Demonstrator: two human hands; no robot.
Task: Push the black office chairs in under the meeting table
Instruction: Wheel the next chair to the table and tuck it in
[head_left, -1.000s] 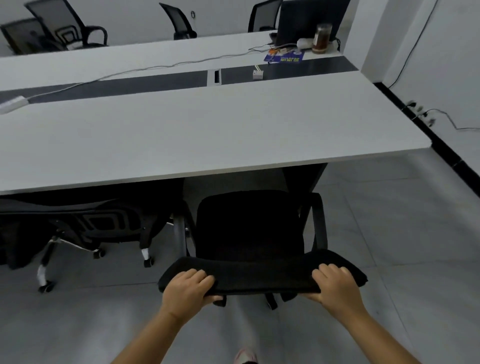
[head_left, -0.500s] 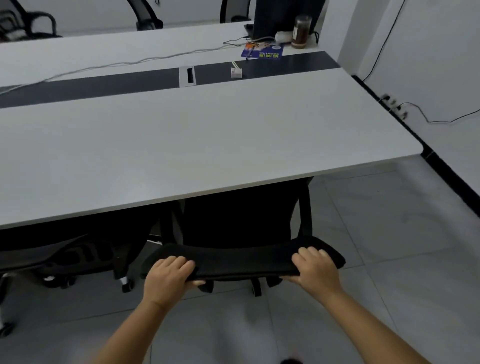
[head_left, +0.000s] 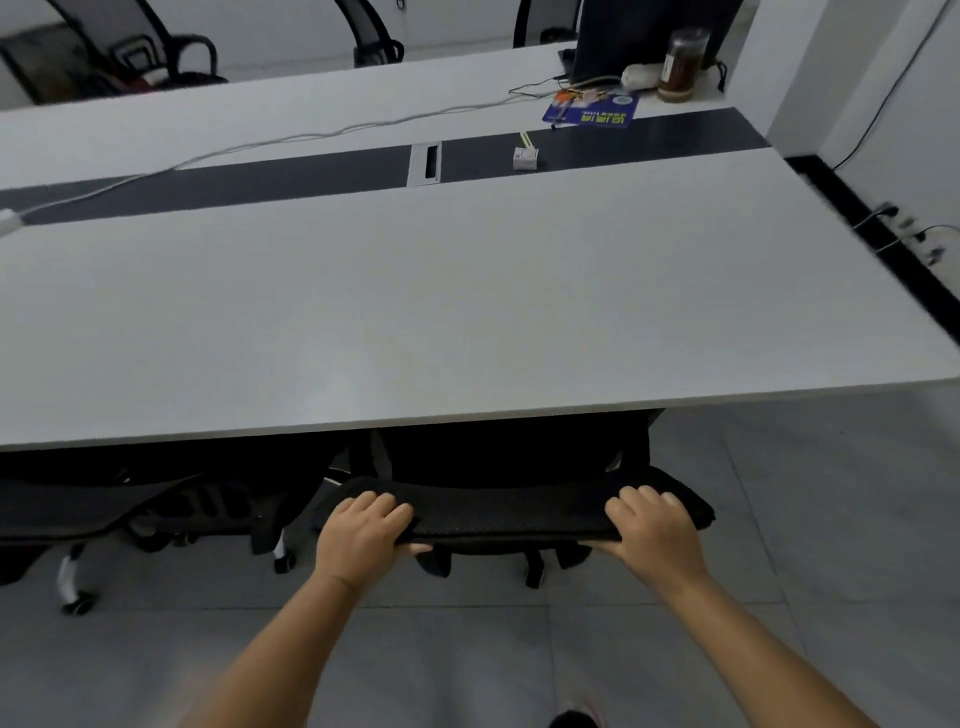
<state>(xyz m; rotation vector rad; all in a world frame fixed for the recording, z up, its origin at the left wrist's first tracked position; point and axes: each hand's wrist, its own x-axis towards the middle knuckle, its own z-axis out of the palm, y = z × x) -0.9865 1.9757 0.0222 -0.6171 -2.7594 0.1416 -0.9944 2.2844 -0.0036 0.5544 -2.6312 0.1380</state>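
Observation:
A black office chair (head_left: 509, 506) stands straight ahead of me, its seat and armrests tucked under the near edge of the long white meeting table (head_left: 467, 312). Only the top of its backrest sticks out. My left hand (head_left: 363, 535) grips the left end of that backrest top and my right hand (head_left: 652, 530) grips the right end, fingers over the top and thumbs below. A second black chair (head_left: 130, 509) sits to the left, mostly under the table, its wheels showing on the floor.
More black chairs (head_left: 156, 57) stand beyond the far side of the table. On the far right of the tabletop are a monitor (head_left: 639, 36), a jar (head_left: 683, 65), a blue booklet (head_left: 592, 111) and a white cable (head_left: 260, 145). Grey tiled floor (head_left: 805, 519) lies open to the right.
The chair has rolled forward under the table: its seat and armrests, visible a second ago, are now hidden beneath the tabletop. Both hands kept their grip and I have stepped closer.

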